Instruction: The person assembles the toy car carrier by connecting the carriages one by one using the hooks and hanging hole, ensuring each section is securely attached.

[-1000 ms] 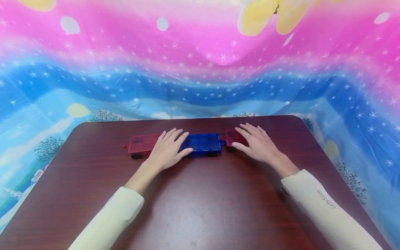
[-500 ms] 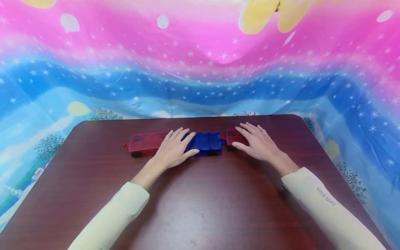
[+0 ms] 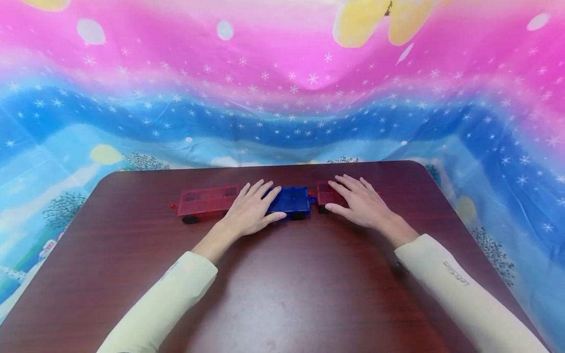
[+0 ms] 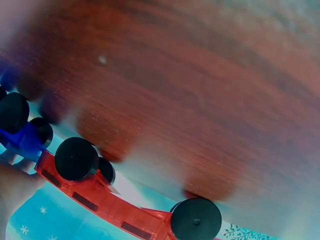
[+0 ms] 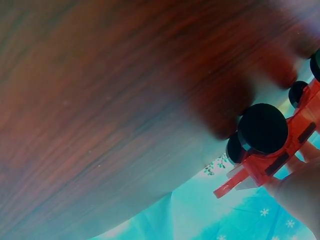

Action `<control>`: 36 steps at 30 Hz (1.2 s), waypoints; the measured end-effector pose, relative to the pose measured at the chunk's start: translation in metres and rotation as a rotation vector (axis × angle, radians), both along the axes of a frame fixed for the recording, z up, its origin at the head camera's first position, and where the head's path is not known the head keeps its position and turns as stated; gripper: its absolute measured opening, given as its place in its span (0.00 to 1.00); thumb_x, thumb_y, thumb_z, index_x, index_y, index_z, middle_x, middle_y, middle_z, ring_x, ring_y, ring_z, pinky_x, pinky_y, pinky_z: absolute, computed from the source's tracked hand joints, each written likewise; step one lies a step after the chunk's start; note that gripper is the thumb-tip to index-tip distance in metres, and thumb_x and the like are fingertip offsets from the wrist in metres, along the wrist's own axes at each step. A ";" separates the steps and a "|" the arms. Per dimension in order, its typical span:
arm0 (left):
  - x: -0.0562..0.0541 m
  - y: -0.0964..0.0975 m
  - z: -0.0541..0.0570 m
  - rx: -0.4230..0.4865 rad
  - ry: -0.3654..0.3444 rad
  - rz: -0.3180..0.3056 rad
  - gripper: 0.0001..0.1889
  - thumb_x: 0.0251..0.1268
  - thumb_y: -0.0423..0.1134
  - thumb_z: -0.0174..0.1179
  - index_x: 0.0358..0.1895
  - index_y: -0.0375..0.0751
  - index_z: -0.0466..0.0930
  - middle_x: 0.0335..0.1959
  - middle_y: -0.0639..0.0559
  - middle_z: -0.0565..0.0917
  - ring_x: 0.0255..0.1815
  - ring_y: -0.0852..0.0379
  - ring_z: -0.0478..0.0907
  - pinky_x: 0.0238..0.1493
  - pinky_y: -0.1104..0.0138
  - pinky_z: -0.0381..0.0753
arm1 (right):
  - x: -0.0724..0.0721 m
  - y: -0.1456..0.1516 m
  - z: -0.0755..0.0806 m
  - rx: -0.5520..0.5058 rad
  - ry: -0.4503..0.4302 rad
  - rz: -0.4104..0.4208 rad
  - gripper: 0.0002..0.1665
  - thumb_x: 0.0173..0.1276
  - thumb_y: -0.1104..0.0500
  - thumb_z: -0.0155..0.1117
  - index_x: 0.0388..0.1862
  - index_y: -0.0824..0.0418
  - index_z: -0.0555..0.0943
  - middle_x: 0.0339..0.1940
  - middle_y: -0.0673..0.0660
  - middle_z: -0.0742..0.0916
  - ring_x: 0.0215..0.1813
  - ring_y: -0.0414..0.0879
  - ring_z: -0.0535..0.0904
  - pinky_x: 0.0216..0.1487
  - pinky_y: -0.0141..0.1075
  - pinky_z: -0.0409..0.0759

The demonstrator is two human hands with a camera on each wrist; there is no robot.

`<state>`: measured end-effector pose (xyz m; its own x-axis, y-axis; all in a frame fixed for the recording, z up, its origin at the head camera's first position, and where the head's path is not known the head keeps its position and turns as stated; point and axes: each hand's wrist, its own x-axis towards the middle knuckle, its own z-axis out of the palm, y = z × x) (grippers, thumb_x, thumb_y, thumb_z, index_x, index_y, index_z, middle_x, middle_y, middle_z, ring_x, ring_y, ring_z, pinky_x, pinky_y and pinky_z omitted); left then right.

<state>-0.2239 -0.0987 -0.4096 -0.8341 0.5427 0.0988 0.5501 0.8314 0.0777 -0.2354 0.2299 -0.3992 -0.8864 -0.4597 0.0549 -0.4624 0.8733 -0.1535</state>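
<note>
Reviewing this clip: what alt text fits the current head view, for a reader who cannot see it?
A person's left hand covers where a red toy wagon meets a blue wagon; the right hand lies over a second red wagon, all three in one row on a dark wooden table. Behind hangs a snowflake-patterned pink and blue cloth.

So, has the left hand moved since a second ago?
Yes: judged against the table, the left hand has shifted right, toward the blue car's right end.
</note>
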 end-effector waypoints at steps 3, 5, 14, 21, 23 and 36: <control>-0.001 0.002 0.000 -0.015 -0.003 0.001 0.43 0.72 0.71 0.46 0.81 0.49 0.58 0.79 0.43 0.61 0.80 0.40 0.52 0.77 0.42 0.49 | 0.000 0.000 -0.001 0.008 0.000 0.000 0.49 0.72 0.28 0.54 0.81 0.56 0.62 0.80 0.62 0.64 0.81 0.61 0.54 0.77 0.62 0.44; -0.002 0.004 0.000 -0.023 -0.007 0.001 0.44 0.71 0.72 0.46 0.81 0.49 0.58 0.79 0.43 0.61 0.81 0.41 0.52 0.77 0.43 0.48 | 0.000 0.000 -0.001 0.011 0.003 0.002 0.49 0.72 0.29 0.55 0.81 0.56 0.63 0.80 0.62 0.64 0.81 0.61 0.54 0.77 0.62 0.44; -0.006 0.008 -0.005 -0.021 -0.009 -0.008 0.46 0.69 0.75 0.44 0.82 0.51 0.55 0.78 0.44 0.62 0.81 0.41 0.50 0.77 0.42 0.45 | -0.002 -0.003 -0.003 0.029 0.040 0.012 0.47 0.74 0.30 0.52 0.81 0.56 0.62 0.80 0.62 0.64 0.81 0.61 0.54 0.77 0.62 0.45; -0.007 0.016 -0.006 -0.033 -0.007 -0.014 0.47 0.68 0.76 0.43 0.82 0.51 0.55 0.78 0.44 0.62 0.81 0.41 0.50 0.77 0.41 0.44 | -0.002 -0.007 -0.006 0.053 0.035 0.003 0.48 0.72 0.29 0.53 0.81 0.55 0.63 0.80 0.62 0.64 0.80 0.62 0.55 0.77 0.62 0.46; -0.007 0.017 -0.007 -0.040 -0.007 -0.015 0.47 0.67 0.77 0.44 0.82 0.51 0.56 0.78 0.44 0.62 0.81 0.41 0.50 0.77 0.41 0.45 | -0.002 -0.007 -0.007 0.055 0.032 0.005 0.49 0.72 0.28 0.53 0.81 0.55 0.63 0.80 0.62 0.64 0.81 0.61 0.54 0.78 0.61 0.45; -0.011 0.017 -0.007 -0.065 -0.030 0.025 0.51 0.62 0.81 0.41 0.83 0.54 0.50 0.79 0.45 0.60 0.82 0.41 0.46 0.77 0.41 0.40 | -0.010 -0.010 -0.009 0.074 0.050 0.019 0.52 0.70 0.23 0.47 0.81 0.54 0.63 0.80 0.61 0.66 0.81 0.61 0.54 0.77 0.62 0.45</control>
